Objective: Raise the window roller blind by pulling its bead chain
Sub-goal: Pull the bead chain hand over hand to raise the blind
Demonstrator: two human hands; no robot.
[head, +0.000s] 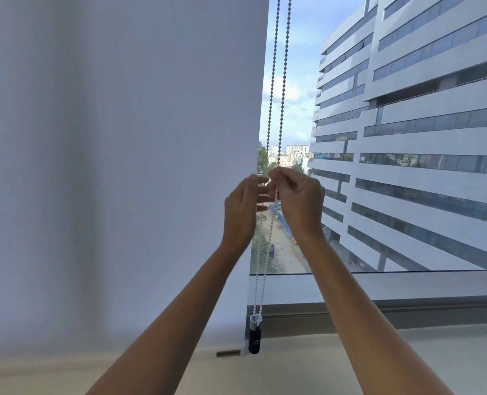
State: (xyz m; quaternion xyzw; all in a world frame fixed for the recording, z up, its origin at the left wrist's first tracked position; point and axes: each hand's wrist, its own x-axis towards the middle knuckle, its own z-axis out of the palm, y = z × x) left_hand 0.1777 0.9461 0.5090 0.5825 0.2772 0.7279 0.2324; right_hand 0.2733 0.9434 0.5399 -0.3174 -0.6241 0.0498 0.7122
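Observation:
A white roller blind (122,152) hangs fully down over the left part of the window, its bottom edge close to the sill. A white bead chain (276,81) hangs as a two-strand loop just right of the blind's edge, ending in a dark cylindrical weight (255,337) near the sill. My right hand (296,198) is pinched shut on the right strand at mid height. My left hand (241,212) is beside it at the blind's edge, fingers curled toward the left strand; its fingertips are partly hidden behind the blind, so I cannot tell if it grips the chain.
The uncovered glass (407,138) on the right shows a large office building outside. A pale window sill (379,360) runs along the bottom, with a grey frame rail (407,309) above it.

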